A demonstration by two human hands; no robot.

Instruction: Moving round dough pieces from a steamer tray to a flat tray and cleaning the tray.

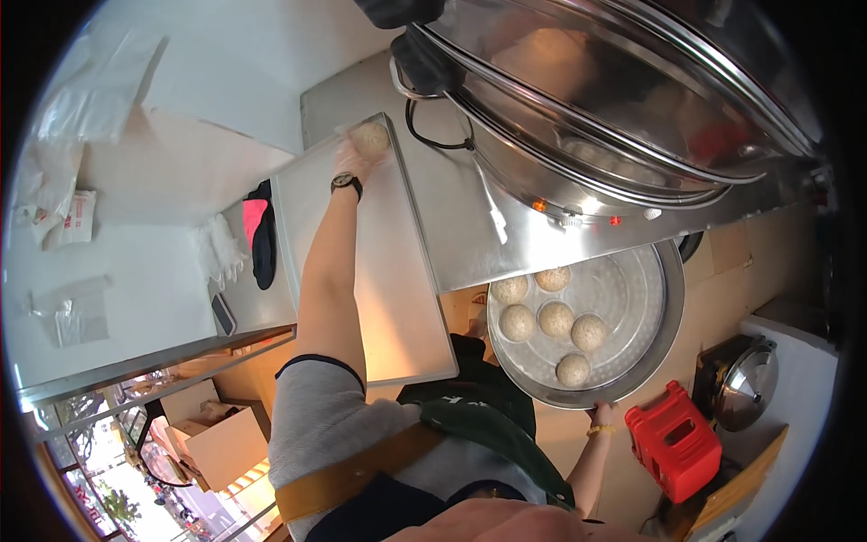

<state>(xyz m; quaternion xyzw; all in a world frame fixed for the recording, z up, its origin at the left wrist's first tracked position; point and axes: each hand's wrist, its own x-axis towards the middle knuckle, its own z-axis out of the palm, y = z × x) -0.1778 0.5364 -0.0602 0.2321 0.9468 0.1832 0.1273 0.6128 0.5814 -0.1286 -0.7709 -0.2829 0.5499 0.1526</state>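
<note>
Head view: the left hand (pixel 350 163) seems to close its fingers on a round bun (pixel 370 137) at the flat tray's (pixel 397 298) far corner; the right hand (pixel 603 417) grips the round pan's (pixel 646 298) near rim.

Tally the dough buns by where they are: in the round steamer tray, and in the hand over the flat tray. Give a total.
Buns in the round steamer tray, held by the right hand: 6
Buns in the left hand over the flat tray: 1
Total: 7
</note>
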